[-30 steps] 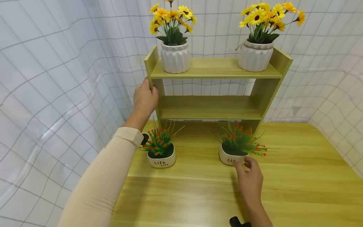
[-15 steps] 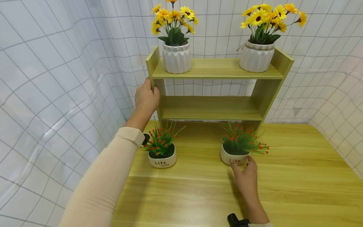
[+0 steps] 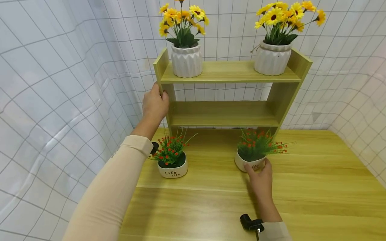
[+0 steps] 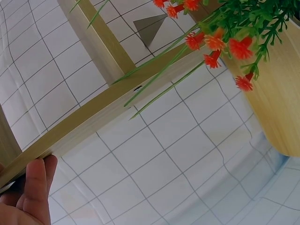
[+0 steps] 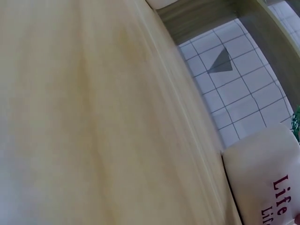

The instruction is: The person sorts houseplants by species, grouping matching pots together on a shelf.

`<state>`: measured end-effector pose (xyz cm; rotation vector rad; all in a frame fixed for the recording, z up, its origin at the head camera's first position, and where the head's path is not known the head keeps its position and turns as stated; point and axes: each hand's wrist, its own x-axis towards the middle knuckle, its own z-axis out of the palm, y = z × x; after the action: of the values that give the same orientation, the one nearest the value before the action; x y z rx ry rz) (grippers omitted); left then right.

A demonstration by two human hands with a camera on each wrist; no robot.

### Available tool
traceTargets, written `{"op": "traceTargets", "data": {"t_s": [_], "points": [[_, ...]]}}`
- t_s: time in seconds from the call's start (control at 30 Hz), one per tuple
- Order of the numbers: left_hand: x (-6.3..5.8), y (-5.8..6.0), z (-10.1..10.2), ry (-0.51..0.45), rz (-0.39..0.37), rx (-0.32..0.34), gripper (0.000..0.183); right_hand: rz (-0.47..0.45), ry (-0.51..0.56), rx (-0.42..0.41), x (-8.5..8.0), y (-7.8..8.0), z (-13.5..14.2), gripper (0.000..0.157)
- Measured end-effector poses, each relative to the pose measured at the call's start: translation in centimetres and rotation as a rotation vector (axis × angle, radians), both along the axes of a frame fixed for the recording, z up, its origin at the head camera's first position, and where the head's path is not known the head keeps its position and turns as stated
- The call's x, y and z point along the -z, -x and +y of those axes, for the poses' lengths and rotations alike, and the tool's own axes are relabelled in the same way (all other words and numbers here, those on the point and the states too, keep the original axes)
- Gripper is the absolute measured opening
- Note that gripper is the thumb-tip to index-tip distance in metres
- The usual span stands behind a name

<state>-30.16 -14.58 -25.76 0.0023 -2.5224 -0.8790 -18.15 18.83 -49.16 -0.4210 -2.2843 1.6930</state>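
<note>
My left hand (image 3: 155, 103) grips the left side panel of a light wooden shelf (image 3: 224, 113). In the left wrist view its fingers (image 4: 36, 180) wrap the panel's edge. My right hand (image 3: 261, 180) holds the front of the right-hand white flowerpot (image 3: 240, 163), thumb and fingers on either side of the "Life" lettering. Red flowers and green grass (image 3: 256, 144) fill this pot. Up close in the right wrist view, the pot's lettered wall (image 5: 258, 164) shows, while most of that hand is out of frame. A matching flowerpot (image 3: 172, 172) stands on the table at left, beneath my left forearm.
Two ribbed white pots with yellow flowers stand on the top shelf, one at left (image 3: 187, 62) and one at right (image 3: 272, 59). The wooden table (image 3: 316, 187) extends in front. White gridded curtain (image 3: 75, 100) surrounds it. A black mount (image 3: 251, 223) sits at my right wrist.
My right hand has moved forward and left onto the right-hand flowerpot and taken hold of it. That pot has turned slightly and shifted a little back. My left hand keeps its grip.
</note>
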Motion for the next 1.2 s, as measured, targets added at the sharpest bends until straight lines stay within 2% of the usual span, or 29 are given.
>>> {"op": "traceTargets", "data": {"t_s": [0.37,0.7,0.83,1.03,1.2], "points": [[0.0,-0.1,0.0,0.005,-0.025,0.0,0.033,0.154,0.012,0.019,0.7,1.8,-0.4,0.094],[-0.1,-0.1,0.0,0.001,-0.006,0.006,0.034,0.239,0.055,0.02,1.2,3.2,-0.5,0.089],[-0.1,0.0,0.0,-0.003,-0.002,0.008,0.032,0.237,0.062,0.029,1.0,3.2,-0.5,0.091],[0.0,0.1,0.0,-0.014,-0.011,0.013,0.031,0.132,0.058,0.082,0.7,2.5,-0.4,0.101],[0.0,0.0,0.0,-0.01,-0.011,0.003,0.03,0.123,0.057,0.098,0.5,2.0,-0.4,0.098]]}}
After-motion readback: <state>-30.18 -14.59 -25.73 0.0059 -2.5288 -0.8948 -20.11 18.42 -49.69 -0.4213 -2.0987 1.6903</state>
